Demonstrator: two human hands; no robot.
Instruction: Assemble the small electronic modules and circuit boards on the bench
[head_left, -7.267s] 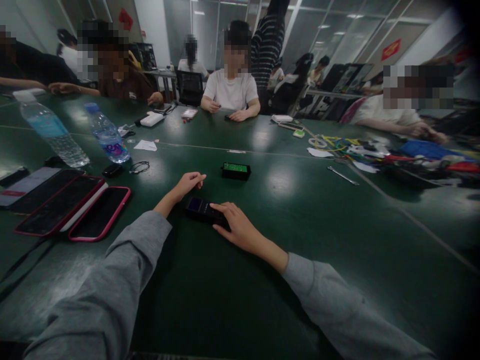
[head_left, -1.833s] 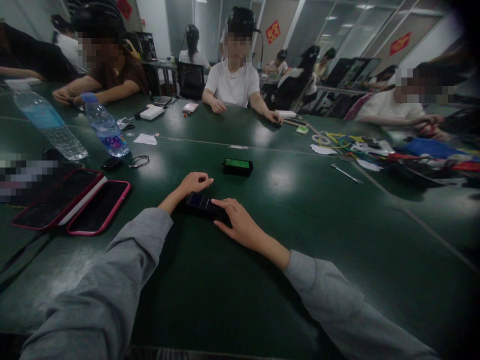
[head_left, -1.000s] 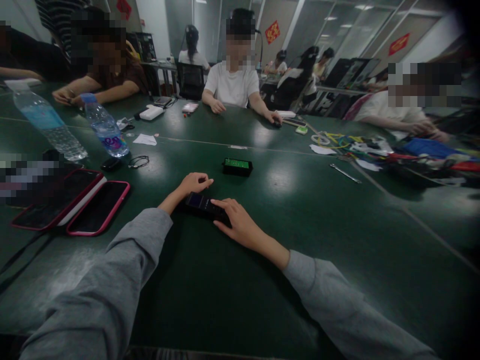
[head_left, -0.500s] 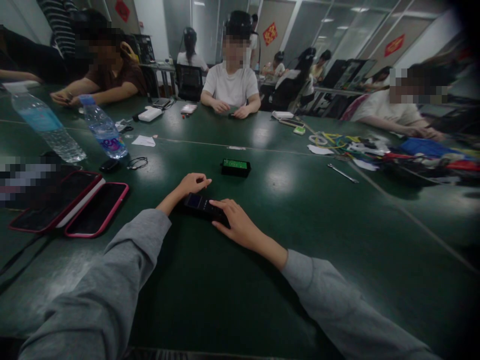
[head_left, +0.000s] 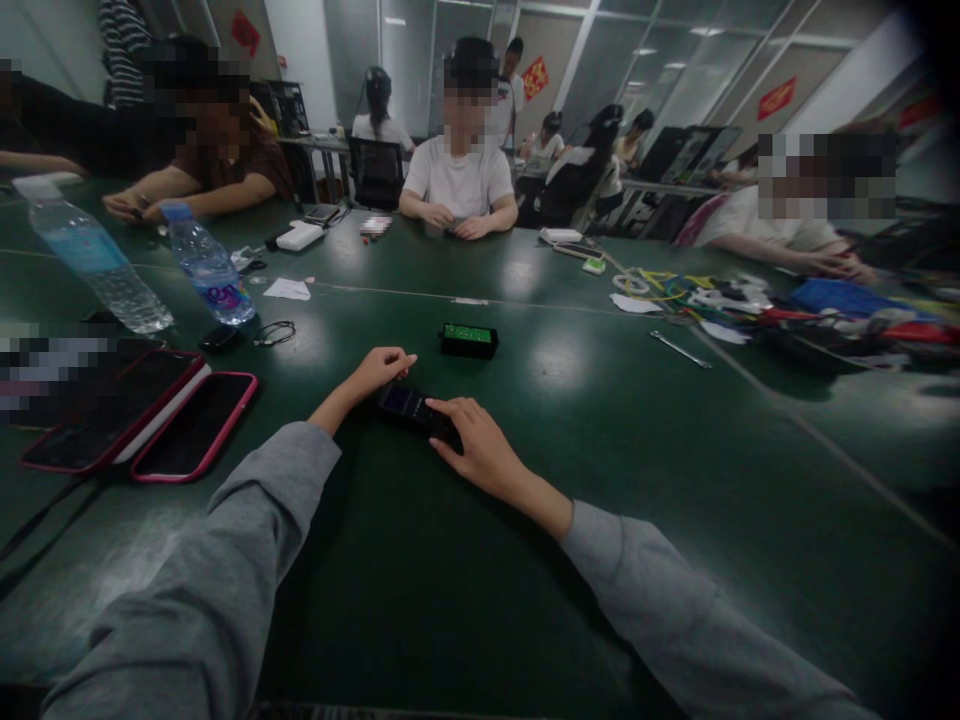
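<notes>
A black handheld device (head_left: 405, 403) with a small screen and buttons lies on the dark green table in front of me. My right hand (head_left: 472, 440) grips its near right end, the index finger over the buttons and the thumb along the side. Just beyond the screen end, my left hand (head_left: 382, 368) rests with its fingers curled and pressed together. Whatever may be between those fingertips is hidden. Farther out sits a black case with a green circuit board (head_left: 469, 338), apart from both hands.
To the left are two phones, one a pink-edged phone (head_left: 196, 425), and two water bottles, the nearer being a purple-labelled bottle (head_left: 214, 270). A wrench (head_left: 679, 349) and a heap of cables (head_left: 705, 295) lie right. Across the table sits a person in a white shirt (head_left: 459, 180).
The left fingers have drawn closer together, closing the gap between thumb and forefinger. The device has shifted slightly to the right. My right hand stays on it.
</notes>
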